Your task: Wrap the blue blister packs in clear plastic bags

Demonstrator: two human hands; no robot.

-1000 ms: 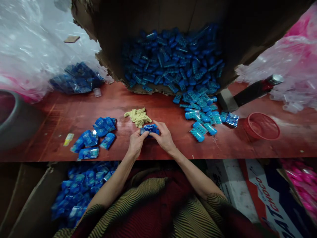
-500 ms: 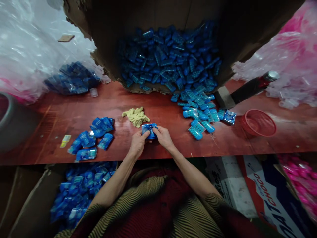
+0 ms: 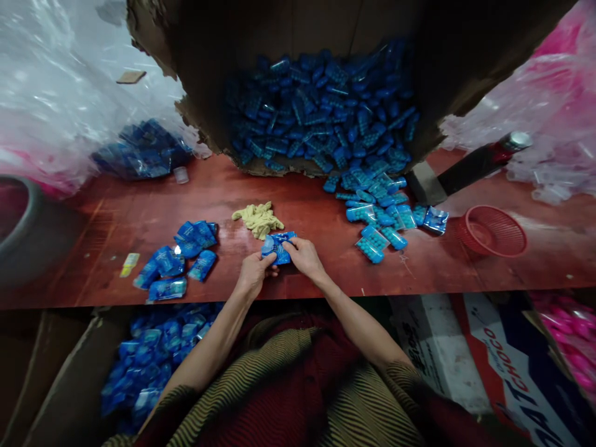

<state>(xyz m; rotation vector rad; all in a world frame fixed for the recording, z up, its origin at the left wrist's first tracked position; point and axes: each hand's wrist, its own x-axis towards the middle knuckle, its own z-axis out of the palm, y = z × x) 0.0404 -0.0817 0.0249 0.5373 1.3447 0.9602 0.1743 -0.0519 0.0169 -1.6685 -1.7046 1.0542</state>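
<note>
A small blue printed packet (image 3: 281, 253) is held just above the red table by both my hands. My left hand (image 3: 254, 272) grips its left end, thumb on top and fingers curled beneath. On the right side, the thumb and fingers of my right hand (image 3: 305, 257) pinch the packet. A lighter blue patch shows at its left end; I cannot make out whether something sits inside. Just beyond my hands lies a crumpled pale yellow cloth-like piece (image 3: 258, 218). Several similar blue packets (image 3: 168, 261) lie to the left. Clear bottles of blue balls (image 3: 372, 242) are piled to the right.
A torn cardboard box (image 3: 205, 133) full of blue bottles stands at the back. A red plastic basket (image 3: 493, 231) and a dark bar-like object (image 3: 475, 166) are on the right. At far left is a grey tub (image 3: 28, 236). More blue packets (image 3: 153, 354) fill a box below the table edge.
The packet has turned and been spread flatter between my hands, showing more of its printed face. My left hand has shifted slightly down and left. The view has swayed a little.
</note>
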